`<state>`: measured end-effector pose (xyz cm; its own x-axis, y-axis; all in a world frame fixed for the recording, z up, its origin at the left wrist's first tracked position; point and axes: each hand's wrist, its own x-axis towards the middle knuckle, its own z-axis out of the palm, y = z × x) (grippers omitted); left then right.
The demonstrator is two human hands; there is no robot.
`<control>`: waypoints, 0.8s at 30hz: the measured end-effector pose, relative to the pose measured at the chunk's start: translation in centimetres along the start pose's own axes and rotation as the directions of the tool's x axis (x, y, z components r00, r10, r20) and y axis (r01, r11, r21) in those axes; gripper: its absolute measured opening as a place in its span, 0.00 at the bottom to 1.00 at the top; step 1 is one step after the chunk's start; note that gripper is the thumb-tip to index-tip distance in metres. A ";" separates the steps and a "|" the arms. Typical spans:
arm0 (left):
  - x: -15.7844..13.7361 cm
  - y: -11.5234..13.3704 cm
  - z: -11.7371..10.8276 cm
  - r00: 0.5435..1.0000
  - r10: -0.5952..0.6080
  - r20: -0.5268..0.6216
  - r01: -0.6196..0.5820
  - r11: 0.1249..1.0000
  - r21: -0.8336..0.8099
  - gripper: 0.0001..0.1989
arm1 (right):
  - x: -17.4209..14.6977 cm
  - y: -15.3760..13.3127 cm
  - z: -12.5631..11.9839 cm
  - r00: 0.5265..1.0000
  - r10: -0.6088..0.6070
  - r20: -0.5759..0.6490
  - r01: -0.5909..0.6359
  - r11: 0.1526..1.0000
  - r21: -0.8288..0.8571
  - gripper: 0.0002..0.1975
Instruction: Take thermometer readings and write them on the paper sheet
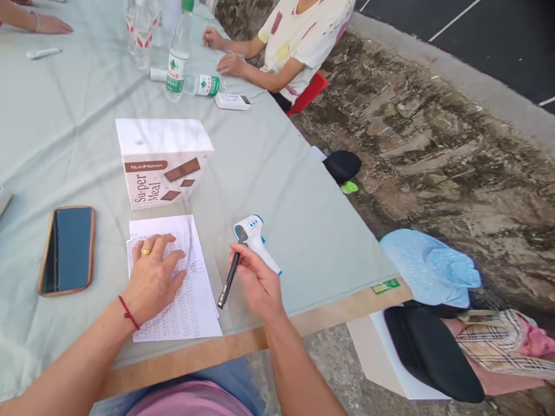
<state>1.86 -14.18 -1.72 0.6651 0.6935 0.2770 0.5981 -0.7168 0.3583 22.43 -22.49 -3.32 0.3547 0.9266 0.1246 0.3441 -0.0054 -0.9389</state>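
Note:
Printed paper sheets (186,312) lie near the table's front edge, covered in small text with a hand-drawn circle at the right. My left hand (156,271) rests on them, fingers spread, a ring on one finger and a red cord at the wrist. Between the fingers of my right hand (260,280) is a black pen (229,280), held at a slant just right of the sheets. Directly behind that hand lies a white and blue infrared thermometer (255,240). A white and brown box (162,164) stands beyond the paper.
A smartphone (68,249) lies at the left. Water bottles (177,63) and a white device (233,102) are farther back. Another person (299,46) sits at the far right side; a hand (54,25) rests at far left. Bags and a blue hat (427,266) are beside the table.

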 end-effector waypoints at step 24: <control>-0.4 0.7 0.8 0.996 0.019 0.093 -0.018 1.000 -0.010 0.13 | -1.8 0.4 4.4 0.991 -0.034 -0.126 0.027 0.998 -0.061 0.03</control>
<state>2.36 -14.98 -2.27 0.7148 0.6702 0.1997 0.5815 -0.7283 0.3627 18.13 -22.55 -5.33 0.4493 0.8716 0.1962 0.4057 -0.0034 -0.9140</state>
